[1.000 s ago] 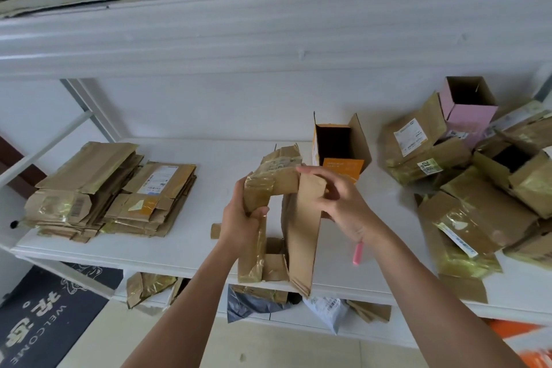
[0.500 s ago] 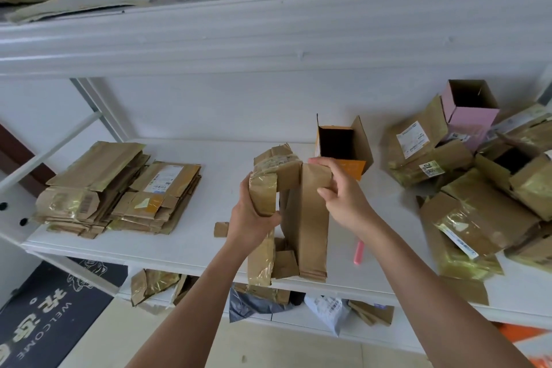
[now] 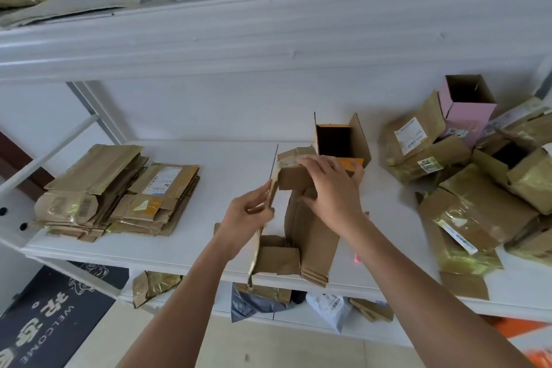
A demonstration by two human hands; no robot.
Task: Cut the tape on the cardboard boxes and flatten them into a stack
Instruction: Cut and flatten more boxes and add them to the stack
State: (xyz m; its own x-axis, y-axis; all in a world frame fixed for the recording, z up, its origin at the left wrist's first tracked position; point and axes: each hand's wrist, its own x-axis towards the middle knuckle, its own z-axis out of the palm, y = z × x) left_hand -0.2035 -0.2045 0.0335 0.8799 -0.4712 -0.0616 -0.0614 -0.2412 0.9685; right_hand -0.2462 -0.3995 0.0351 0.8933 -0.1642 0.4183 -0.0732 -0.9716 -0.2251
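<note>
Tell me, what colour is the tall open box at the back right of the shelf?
Pink on the outside, brown cardboard inside. The pink box shows in the head view, the only one.

The box (image 3: 310, 236) is matt brown cardboard, creased, with glossy tape at its top. The stack (image 3: 116, 194) and pile (image 3: 478, 188) are cardboard under shiny yellowish tape and paper labels. The shelf (image 3: 209, 251) looks smooth, painted white.

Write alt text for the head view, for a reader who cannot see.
Two hands fold a brown cardboard box above a white shelf: the left hand pinches a flap, the right hand presses its top. Flattened boxes are stacked left; unflattened boxes are piled right.
</note>
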